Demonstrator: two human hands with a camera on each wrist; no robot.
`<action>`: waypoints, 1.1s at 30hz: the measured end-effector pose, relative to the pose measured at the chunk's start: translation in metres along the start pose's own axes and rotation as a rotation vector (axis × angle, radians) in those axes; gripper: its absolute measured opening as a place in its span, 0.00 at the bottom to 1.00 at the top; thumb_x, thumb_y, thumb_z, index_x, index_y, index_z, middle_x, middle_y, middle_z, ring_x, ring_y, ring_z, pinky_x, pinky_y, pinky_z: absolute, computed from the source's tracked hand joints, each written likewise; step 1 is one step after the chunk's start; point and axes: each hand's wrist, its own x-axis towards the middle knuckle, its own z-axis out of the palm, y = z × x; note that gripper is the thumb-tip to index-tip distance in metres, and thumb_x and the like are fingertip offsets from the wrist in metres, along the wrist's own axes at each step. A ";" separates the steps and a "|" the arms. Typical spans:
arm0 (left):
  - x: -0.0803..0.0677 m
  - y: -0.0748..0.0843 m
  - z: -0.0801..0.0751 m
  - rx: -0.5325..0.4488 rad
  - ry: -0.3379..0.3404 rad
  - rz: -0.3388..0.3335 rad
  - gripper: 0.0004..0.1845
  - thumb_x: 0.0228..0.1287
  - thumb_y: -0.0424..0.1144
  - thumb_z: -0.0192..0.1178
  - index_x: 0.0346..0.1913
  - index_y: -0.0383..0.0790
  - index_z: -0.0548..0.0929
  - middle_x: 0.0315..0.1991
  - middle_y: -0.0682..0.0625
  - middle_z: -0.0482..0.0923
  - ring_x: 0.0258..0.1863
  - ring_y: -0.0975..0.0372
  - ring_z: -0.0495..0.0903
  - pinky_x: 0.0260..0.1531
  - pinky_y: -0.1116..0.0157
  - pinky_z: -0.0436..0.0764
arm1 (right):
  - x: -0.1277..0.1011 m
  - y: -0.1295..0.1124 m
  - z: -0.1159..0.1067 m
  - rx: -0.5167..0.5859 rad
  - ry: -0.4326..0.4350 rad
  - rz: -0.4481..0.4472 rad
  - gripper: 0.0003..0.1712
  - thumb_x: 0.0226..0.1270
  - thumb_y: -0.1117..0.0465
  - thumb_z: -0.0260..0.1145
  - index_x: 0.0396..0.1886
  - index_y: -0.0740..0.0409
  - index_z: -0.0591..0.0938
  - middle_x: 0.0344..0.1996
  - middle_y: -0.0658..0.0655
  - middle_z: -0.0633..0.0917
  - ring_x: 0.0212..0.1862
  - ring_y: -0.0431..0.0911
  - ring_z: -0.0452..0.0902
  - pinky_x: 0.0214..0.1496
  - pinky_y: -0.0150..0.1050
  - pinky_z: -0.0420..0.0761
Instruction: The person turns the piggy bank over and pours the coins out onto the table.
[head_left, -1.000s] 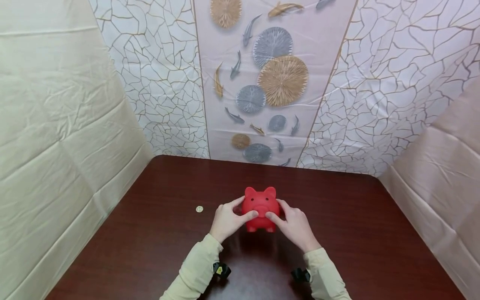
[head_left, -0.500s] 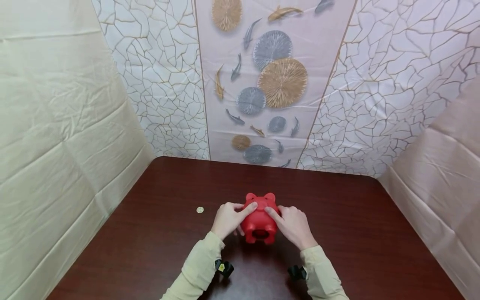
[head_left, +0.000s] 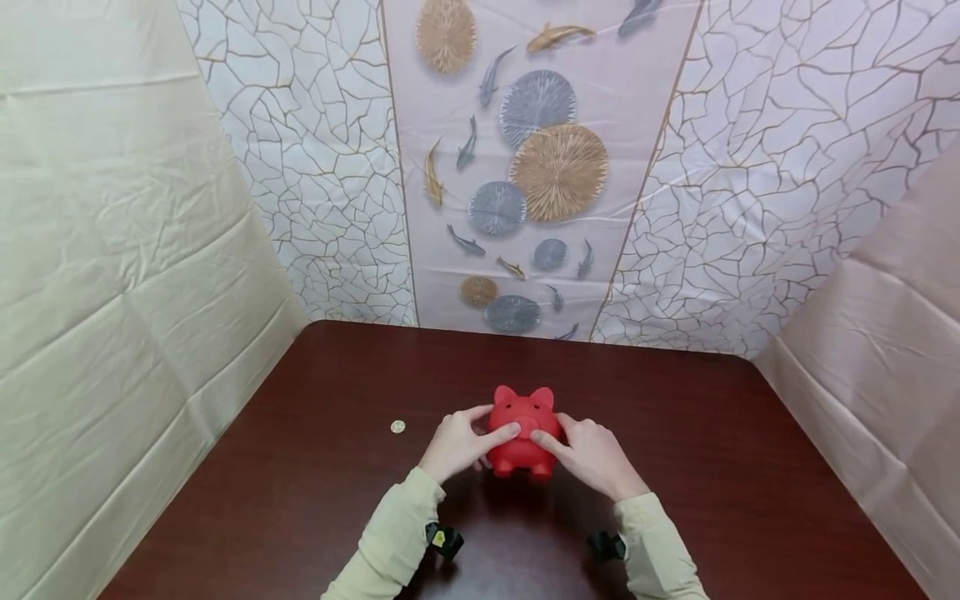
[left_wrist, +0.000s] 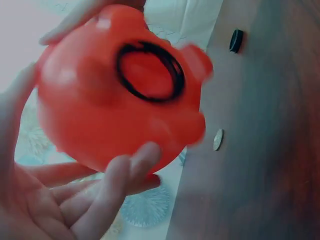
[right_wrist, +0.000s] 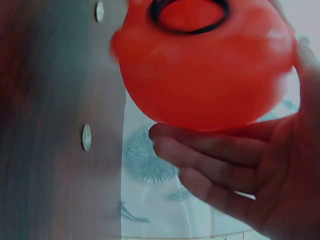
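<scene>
I have the red piggy bank (head_left: pixel 522 429) lifted just off the dark wooden table (head_left: pixel 712 467), near the middle of it, snout toward me. My left hand (head_left: pixel 455 443) grips its left side with fingers curled around the body; my right hand (head_left: pixel 592 456) grips the right side the same way. From the left wrist camera I see the round hole (left_wrist: pixel 150 71) in its belly, ringed in black. A coin (head_left: pixel 397 427) lies on the table well to the left, and a small black plug (left_wrist: pixel 236 40) lies apart from it
</scene>
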 end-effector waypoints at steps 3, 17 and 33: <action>0.001 0.003 -0.003 -0.005 -0.001 0.065 0.42 0.52 0.58 0.70 0.70 0.49 0.68 0.51 0.44 0.84 0.24 0.56 0.85 0.30 0.58 0.86 | 0.000 0.007 -0.001 0.065 -0.003 -0.049 0.44 0.60 0.35 0.64 0.66 0.61 0.71 0.42 0.57 0.87 0.43 0.49 0.83 0.46 0.47 0.83; 0.006 0.020 -0.006 -0.049 0.081 0.529 0.54 0.45 0.33 0.76 0.75 0.57 0.57 0.77 0.52 0.52 0.65 0.51 0.72 0.57 0.56 0.80 | 0.008 0.001 -0.011 0.252 0.364 -0.450 0.66 0.40 0.61 0.83 0.77 0.50 0.53 0.69 0.58 0.68 0.58 0.51 0.75 0.54 0.48 0.83; 0.001 0.023 -0.010 0.161 0.309 1.019 0.55 0.41 0.25 0.75 0.72 0.57 0.59 0.76 0.38 0.51 0.73 0.49 0.61 0.55 0.55 0.81 | 0.009 -0.003 -0.013 0.339 0.533 -0.794 0.47 0.62 0.45 0.65 0.67 0.69 0.54 0.75 0.67 0.55 0.76 0.47 0.52 0.66 0.20 0.66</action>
